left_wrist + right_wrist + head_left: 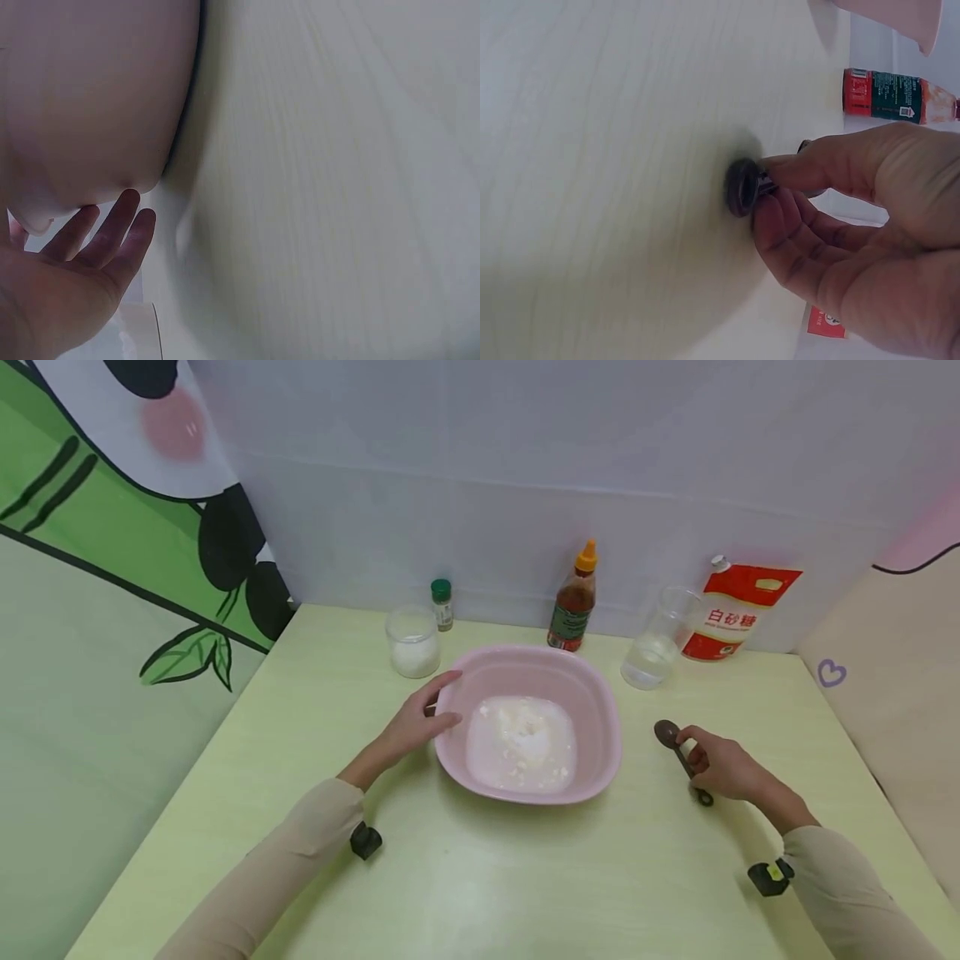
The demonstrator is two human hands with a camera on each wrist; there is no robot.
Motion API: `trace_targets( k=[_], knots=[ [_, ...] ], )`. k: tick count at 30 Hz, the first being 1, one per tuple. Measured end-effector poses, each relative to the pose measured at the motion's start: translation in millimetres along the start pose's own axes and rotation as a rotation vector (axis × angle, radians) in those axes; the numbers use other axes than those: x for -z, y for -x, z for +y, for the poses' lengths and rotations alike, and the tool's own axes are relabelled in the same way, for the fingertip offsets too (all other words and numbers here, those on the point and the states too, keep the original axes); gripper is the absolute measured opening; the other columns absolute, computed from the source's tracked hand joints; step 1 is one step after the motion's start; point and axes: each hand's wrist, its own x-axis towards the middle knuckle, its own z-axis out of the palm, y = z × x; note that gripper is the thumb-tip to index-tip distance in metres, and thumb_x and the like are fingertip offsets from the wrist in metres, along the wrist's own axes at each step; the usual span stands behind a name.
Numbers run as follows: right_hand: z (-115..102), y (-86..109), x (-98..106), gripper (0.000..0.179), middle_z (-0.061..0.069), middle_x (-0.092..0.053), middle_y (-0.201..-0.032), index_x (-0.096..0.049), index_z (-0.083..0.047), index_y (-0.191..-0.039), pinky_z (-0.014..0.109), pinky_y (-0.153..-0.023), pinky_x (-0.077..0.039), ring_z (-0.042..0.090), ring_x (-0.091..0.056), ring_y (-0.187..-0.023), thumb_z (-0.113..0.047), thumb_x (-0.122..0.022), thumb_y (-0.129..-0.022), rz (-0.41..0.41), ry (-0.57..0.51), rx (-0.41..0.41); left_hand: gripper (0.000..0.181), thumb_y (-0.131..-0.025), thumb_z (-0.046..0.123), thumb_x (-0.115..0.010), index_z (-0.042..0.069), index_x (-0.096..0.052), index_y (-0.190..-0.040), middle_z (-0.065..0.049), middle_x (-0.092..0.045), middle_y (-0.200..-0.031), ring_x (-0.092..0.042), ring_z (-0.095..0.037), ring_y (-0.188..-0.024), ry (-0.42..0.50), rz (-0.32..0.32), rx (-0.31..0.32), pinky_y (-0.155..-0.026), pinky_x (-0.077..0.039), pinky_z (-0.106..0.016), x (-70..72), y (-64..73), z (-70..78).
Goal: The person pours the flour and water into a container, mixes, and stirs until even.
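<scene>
While right hand (pixel 722 767) pinches dark spoon (pixel 665 732) narrowly by handle, spoon head pointing away, left hand (pixel 408 727) spreads fingers wide against side of pink basin (pixel 597 722), seemingly for keeping it steady. Basin stands between hands, white lumpy contents (pixel 528 743) inside. Beyond left hand, jar (pixel 414 657); beyond right, glass (pixel 649 662), probably set back for working room.

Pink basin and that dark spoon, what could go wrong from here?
The left hand holds the pink basin by its rim; a tug might slop its pale contents. The right hand pinches the dark spoon near a glass of clear liquid; a swing forward could tip that glass.
</scene>
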Motion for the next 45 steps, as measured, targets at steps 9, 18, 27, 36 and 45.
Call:
trace_targets(
  k=[9,18,27,36,45],
  knots=[
    [-0.8,-1.6,1.3,0.051,0.017,-0.062,-0.093,-0.048,0.0,-0.122,0.033,-0.065,-0.051,0.026,-0.057,-0.081,0.006,-0.069,-0.076,0.023,0.019,0.002,0.071,-0.093,0.011,-0.063,0.015,-0.032,-0.157,-0.015,-0.03,-0.162,-0.05,-0.041,-0.131,0.03,0.003,-0.027,-0.096,-0.056,-0.041,3.0,0.6,1.9],
    [-2.8,-0.7,3.5,0.052,0.019,-0.064,-0.096,-0.046,-0.001,-0.124,0.035,-0.066,-0.054,0.027,-0.061,-0.083,0.004,-0.072,-0.078,0.002,0.009,-0.012,0.071,-0.094,0.011,-0.062,0.016,-0.03,-0.157,-0.015,-0.028,-0.163,-0.049,-0.041,-0.133,0.023,-0.008,-0.01,-0.098,-0.055,-0.042,3.5,0.6,4.5],
    [-1.4,-1.3,2.8,0.048,0.019,-0.066,-0.099,-0.045,0.001,-0.128,0.033,-0.067,-0.056,0.027,-0.064,-0.087,0.001,-0.067,-0.085,-0.024,-0.064,-0.038,0.07,-0.094,0.011,-0.061,0.017,-0.031,-0.157,-0.013,-0.028,-0.163,-0.049,-0.04,-0.132,0.028,-0.016,-0.006,-0.098,-0.054,-0.04,3.1,0.4,1.9],
    [-5.4,2.7,5.8,0.043,0.02,-0.066,-0.104,-0.048,0.004,-0.127,0.026,-0.065,-0.053,0.025,-0.062,-0.09,-0.001,-0.066,-0.088,-0.005,-0.17,-0.016,0.072,-0.093,0.013,-0.063,0.018,-0.031,-0.157,-0.014,-0.03,-0.162,-0.05,-0.039,-0.132,0.022,-0.009,0.004,-0.1,-0.054,-0.044,2.7,2.5,3.8],
    [-17.5,1.2,20.9,0.034,0.026,-0.069,-0.105,-0.054,0.01,-0.122,0.021,-0.07,-0.057,0.017,-0.068,-0.084,-0.003,-0.065,-0.092,0.067,-0.301,0.015,0.071,-0.094,0.015,-0.062,0.019,-0.031,-0.157,-0.012,-0.03,-0.162,-0.049,-0.039,-0.133,0.008,-0.008,0.004,-0.105,-0.051,-0.048,3.0,1.6,1.7]
  ],
)
